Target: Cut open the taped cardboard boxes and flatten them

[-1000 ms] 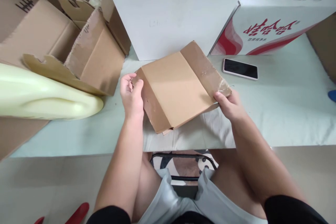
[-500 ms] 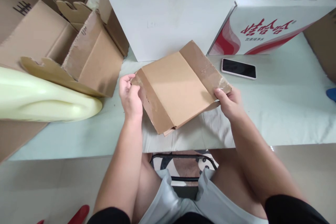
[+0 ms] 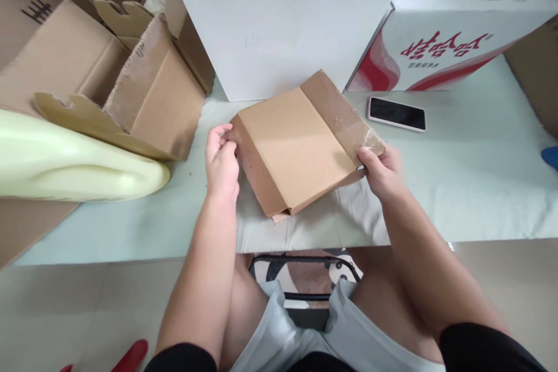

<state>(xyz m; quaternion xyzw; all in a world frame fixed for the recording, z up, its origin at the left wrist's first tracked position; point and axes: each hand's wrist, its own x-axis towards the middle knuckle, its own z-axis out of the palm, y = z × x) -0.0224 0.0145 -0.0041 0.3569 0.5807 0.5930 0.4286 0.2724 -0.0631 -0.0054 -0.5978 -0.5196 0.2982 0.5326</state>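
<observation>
A flattish brown cardboard box (image 3: 296,145) lies tilted above the table between my hands, with a flap standing out at its left and right sides. My left hand (image 3: 221,160) is closed at the upper corner of the left flap, its fingers curled at the edge. With thumb on top, my right hand (image 3: 381,170) pinches the near corner of the right flap, where clear tape shines. The fingers under that corner are hidden. A loose strip of cardboard shows below the box's near corner.
White cartons (image 3: 288,40) stand behind the box, one with red lettering (image 3: 444,46). A phone (image 3: 396,114) lies at the right. Open cardboard boxes (image 3: 148,93) and a pale yellow plastic object (image 3: 78,157) take up the left. The table's front edge (image 3: 305,250) runs before my knees.
My left hand has moved slightly right, and the left flap under it is folded further up and inward. My right hand has hardly moved.
</observation>
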